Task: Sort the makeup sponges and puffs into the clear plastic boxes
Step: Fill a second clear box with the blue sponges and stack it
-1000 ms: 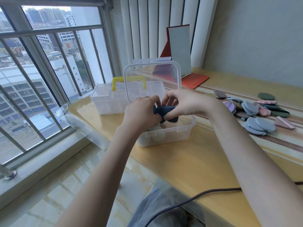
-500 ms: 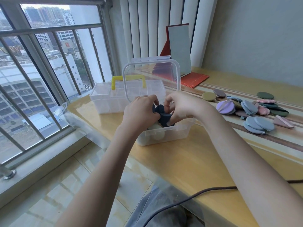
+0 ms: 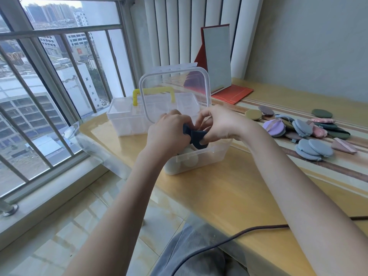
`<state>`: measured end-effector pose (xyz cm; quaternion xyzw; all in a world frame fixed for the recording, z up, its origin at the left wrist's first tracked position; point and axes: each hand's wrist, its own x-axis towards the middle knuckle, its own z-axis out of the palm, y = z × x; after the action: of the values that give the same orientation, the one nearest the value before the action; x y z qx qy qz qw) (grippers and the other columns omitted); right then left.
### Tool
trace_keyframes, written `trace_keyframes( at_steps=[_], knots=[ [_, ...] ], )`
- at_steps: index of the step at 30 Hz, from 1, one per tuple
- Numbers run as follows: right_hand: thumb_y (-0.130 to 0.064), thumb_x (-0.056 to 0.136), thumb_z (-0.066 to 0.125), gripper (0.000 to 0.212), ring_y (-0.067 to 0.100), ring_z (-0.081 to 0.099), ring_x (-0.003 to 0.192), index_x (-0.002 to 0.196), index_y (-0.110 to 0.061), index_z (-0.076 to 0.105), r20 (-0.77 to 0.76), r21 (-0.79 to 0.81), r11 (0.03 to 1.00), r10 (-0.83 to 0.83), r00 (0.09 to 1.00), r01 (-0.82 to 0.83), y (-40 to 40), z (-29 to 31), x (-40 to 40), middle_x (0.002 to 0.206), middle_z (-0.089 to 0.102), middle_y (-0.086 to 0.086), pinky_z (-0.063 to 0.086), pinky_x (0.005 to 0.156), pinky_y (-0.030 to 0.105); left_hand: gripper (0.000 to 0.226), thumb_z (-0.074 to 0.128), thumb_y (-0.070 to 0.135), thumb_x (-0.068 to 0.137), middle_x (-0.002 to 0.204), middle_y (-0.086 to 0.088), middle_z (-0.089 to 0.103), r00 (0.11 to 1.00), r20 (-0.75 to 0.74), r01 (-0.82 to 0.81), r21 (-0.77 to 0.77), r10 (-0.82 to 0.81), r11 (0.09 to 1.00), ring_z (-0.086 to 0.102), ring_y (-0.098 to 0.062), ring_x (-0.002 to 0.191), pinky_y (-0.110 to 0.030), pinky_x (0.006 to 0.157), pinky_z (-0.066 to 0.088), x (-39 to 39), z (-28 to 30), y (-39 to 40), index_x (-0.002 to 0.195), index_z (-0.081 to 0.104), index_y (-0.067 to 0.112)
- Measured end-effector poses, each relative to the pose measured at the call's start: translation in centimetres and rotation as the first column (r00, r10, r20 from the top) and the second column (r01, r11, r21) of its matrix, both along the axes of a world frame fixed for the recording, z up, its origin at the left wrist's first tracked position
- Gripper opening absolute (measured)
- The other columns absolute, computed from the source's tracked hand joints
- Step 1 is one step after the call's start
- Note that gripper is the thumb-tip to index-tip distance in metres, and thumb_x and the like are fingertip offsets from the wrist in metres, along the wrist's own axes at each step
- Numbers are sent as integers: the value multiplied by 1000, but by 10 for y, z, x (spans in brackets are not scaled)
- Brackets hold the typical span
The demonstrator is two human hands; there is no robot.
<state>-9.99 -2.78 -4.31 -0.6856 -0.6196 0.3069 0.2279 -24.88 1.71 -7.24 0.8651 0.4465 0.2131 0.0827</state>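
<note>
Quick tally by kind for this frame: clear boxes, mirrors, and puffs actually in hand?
Clear plastic boxes: 2, the open near box and the yellow-handled box
Mirrors: 1, the standing mirror
Puffs in hand: 1, the dark blue puff, held by left hand and right hand
Total: 4

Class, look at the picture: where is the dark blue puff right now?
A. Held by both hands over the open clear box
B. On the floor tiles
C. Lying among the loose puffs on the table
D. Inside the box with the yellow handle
A: the left hand and right hand both pinch the dark blue puff just above the open clear box, whose lid stands up behind them.
</note>
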Motion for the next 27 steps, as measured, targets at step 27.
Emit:
trace_keyframes(
  at_steps=[27],
  knots=[
    [-2, 75, 75, 37, 17, 64, 92, 97, -24, 57, 71, -74, 994, 90, 993, -84, 2, -2, -1, 104, 63, 1, 55, 73, 26, 57, 72, 39, 67, 115, 10, 54, 993, 62, 104, -121, -97, 987, 52, -14, 97, -36, 77, 52, -3, 4, -3, 116, 43, 28]
  ],
)
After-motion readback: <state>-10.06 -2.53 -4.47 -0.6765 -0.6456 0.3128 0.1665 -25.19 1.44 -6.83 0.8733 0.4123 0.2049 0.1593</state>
